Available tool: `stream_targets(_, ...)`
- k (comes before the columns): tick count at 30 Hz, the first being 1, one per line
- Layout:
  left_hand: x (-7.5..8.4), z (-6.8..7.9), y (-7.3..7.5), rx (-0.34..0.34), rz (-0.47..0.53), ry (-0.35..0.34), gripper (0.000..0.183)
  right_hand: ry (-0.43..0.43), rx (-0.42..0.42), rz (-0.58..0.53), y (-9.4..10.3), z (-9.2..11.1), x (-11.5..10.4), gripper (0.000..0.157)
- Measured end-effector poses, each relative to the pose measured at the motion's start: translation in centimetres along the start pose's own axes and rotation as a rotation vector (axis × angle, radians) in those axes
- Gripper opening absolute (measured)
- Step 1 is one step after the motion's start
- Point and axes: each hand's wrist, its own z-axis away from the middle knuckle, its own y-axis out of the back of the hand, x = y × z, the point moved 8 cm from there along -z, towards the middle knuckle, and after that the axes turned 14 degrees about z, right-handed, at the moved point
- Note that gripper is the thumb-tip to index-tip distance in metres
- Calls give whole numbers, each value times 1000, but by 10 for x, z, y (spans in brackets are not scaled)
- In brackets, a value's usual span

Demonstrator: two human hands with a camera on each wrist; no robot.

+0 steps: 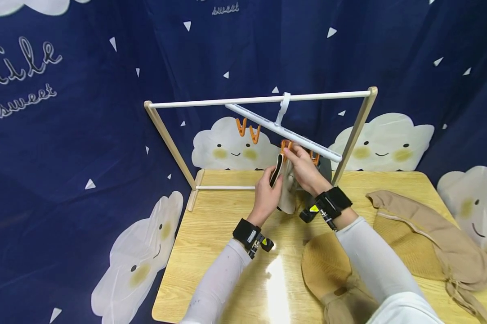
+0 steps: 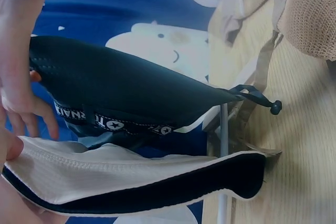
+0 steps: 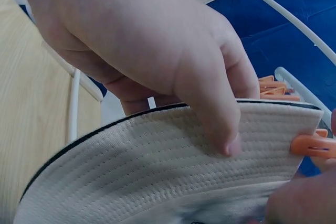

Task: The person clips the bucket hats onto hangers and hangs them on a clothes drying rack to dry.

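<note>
My left hand (image 1: 266,193) grips the brim of a beige bucket hat (image 1: 288,195) with a black inner side. In the right wrist view, its thumb presses flat on the stitched brim (image 3: 131,156). My right hand (image 1: 306,172) pinches an orange clip (image 1: 285,146) under a white hanger (image 1: 267,123). That clip's tip (image 3: 307,144) sits at the brim's edge; whether it bites the fabric fully I cannot tell. Beyond my right hand hangs a dark hat (image 2: 121,77) with a white-lettered band and a cord with a bead. Its upper part is hidden in the head view.
The hanger hooks over the white rod (image 1: 211,102) of a wooden-sided rack (image 1: 168,141). Two more orange clips (image 1: 241,127) hang on its left half, another (image 1: 314,157) on the right. Tan and mustard hats (image 1: 326,263) lie on the wooden table (image 1: 211,252) at the right.
</note>
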Motion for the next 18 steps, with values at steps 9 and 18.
stream_targets(9, -6, 6, -4, -65, -30, 33, 40, -3, -80, 70, -5, 15, 2, 73)
stream_targets(18, -8, 8, 0, -96, 12, 106, 56, -7, -222, 86, -15, 46, 2, 76)
